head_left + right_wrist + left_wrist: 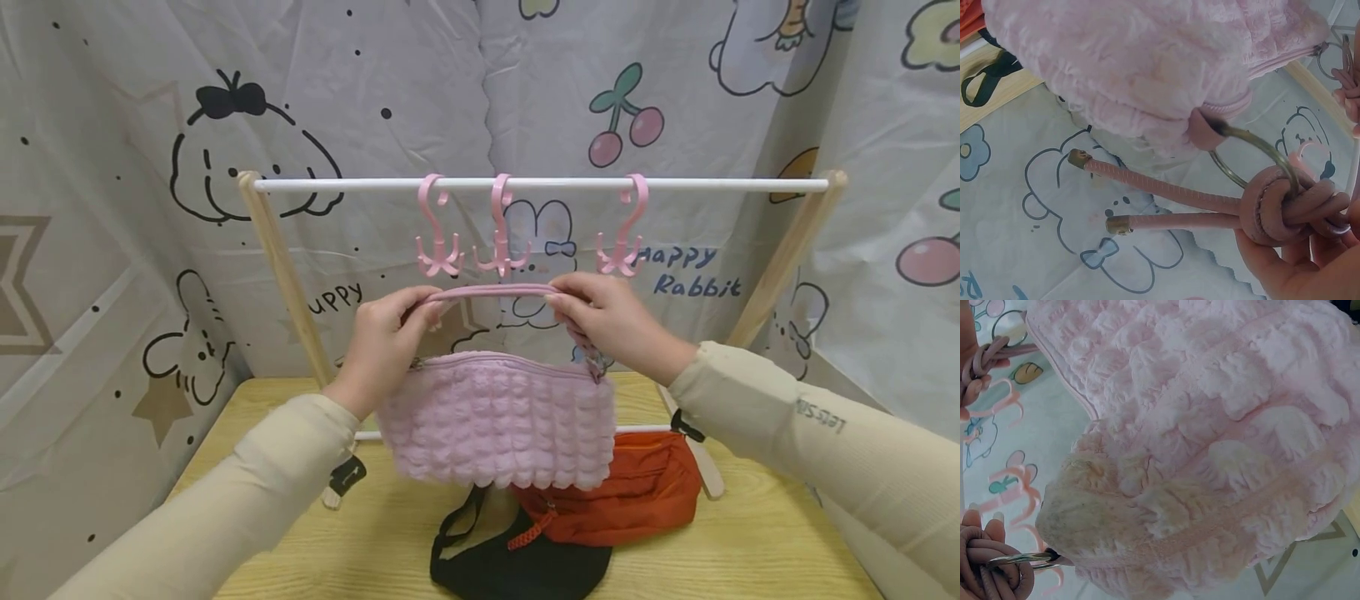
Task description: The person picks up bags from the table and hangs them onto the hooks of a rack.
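A pink puffy handbag (502, 421) hangs in the air by its strap (491, 291), held between both hands. My left hand (386, 337) pinches the strap's left end, thumb and fingers together. At the other end my right hand (611, 312) grips the strap close to its knot. The right wrist view shows that knot (1269, 206) tied through a metal ring (1263, 150), with two loose cord ends. Another knot (991, 562) and ring appear in the left wrist view, beside the fingers. The strap is just below three pink hooks, touching none of them.
Three pink hooks (501, 225) hang from the white rod (562, 184) of a wooden-legged rack. On the wooden table (285, 500) under the handbag lie an orange bag (652, 492) and a black bag (525, 562). A printed cloth (420, 92) stands behind.
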{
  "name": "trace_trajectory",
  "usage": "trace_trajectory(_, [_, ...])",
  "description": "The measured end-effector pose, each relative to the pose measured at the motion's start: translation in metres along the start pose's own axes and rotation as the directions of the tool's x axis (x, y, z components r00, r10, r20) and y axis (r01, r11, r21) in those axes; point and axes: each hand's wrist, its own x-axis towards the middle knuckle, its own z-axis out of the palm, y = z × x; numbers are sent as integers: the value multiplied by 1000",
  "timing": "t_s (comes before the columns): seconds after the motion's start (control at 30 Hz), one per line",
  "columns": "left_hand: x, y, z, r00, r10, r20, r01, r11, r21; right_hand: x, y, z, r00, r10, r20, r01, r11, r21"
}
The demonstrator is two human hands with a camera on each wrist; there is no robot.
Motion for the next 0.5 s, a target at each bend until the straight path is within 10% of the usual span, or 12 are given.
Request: trace_trajectory(0.5, [9, -1, -9, 999, -39, 4, 39, 999, 21, 6, -2, 8, 1000, -7, -13, 7, 1000, -15])
